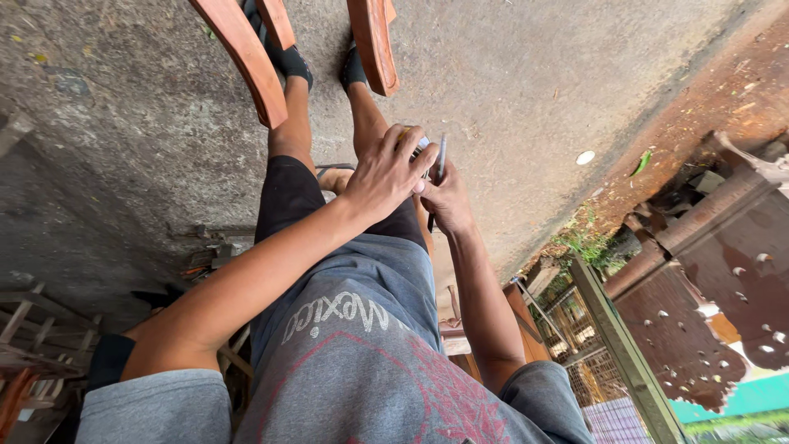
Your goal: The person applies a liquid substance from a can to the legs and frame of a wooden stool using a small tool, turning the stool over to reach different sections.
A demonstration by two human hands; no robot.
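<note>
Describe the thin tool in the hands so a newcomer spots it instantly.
Start at the grey shirt and follow both forearms to where the hands meet over the concrete floor. The thin tool juts past the right hand: a slim, pale, pen-like stick, unlike the wooden slats.

Single head view, steep downward, close over lap, tilted.

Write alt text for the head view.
Seen from above, a person's left hand and right hand meet over the knees, gripping a small object and a thin pen-like tool. Below are a grey shirt, concrete floor and wooden chair legs.
</note>
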